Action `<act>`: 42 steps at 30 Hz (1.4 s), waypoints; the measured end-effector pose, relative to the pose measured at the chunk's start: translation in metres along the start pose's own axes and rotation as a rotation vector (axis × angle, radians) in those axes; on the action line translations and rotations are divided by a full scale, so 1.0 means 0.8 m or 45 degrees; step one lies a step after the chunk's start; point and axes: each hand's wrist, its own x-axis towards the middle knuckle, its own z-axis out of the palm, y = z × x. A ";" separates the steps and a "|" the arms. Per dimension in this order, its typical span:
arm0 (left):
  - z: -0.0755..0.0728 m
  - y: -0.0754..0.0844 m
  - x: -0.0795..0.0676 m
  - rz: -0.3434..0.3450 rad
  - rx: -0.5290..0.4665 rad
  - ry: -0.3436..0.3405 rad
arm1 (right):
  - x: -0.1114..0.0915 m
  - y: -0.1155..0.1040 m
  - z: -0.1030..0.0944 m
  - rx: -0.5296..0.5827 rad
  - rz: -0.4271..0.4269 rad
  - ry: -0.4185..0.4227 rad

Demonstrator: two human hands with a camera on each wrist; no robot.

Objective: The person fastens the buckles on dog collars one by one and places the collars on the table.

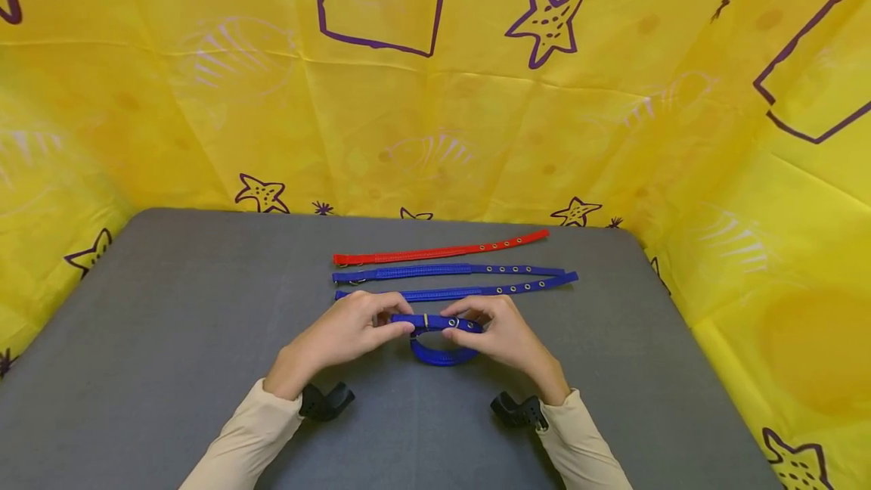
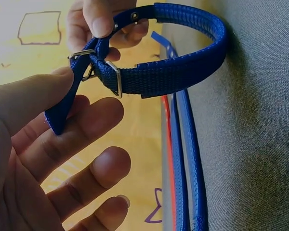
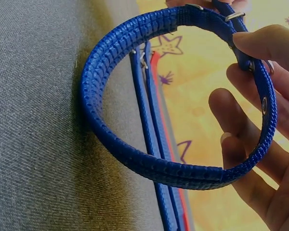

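Note:
A blue collar (image 1: 444,358) with a metal buckle and eyelets is bent into a loop between both hands, its strap threaded through the buckle (image 2: 82,56). My left hand (image 1: 354,330) pinches the pointed strap end between thumb and index finger; the other fingers are spread apart. On the other side of the buckle, my right hand (image 1: 500,331) pinches the strap near the eyelets with thumb and fingers. The padded part of the loop (image 3: 120,144) hangs below the hands, close to the grey table top. The right wrist view shows the loop closed all round.
Beyond the hands, a red collar (image 1: 429,253) and two blue collars, one farther (image 1: 422,271) and one nearer (image 1: 442,295), lie stretched out side by side on the grey table (image 1: 170,339). The two blue tips meet at the right. A yellow patterned cloth (image 1: 381,112) surrounds the table.

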 end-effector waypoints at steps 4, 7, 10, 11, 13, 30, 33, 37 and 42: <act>0.000 0.001 -0.001 0.012 -0.030 -0.026 | 0.000 0.001 0.002 0.023 0.012 0.002; 0.001 0.003 -0.002 0.026 -0.049 -0.055 | -0.001 0.001 0.003 0.056 0.010 -0.003; 0.002 0.005 -0.001 0.042 -0.057 -0.074 | -0.001 0.000 0.005 0.070 -0.026 -0.009; 0.002 0.005 -0.001 0.044 -0.058 -0.079 | 0.000 0.000 0.006 0.068 -0.038 -0.009; 0.003 0.006 0.000 0.044 -0.057 -0.090 | 0.000 -0.001 0.007 0.058 -0.061 -0.008; -0.007 0.007 -0.004 0.036 -0.039 -0.006 | 0.003 -0.003 0.003 -0.066 0.068 -0.061; -0.013 0.005 -0.006 0.020 -0.022 0.004 | 0.002 -0.002 0.000 -0.100 0.104 -0.074; -0.021 0.000 -0.008 0.001 -0.021 -0.016 | 0.001 -0.001 -0.002 -0.119 0.128 -0.083; -0.032 -0.003 -0.011 -0.056 -0.033 -0.010 | 0.001 0.000 -0.003 -0.129 0.118 -0.078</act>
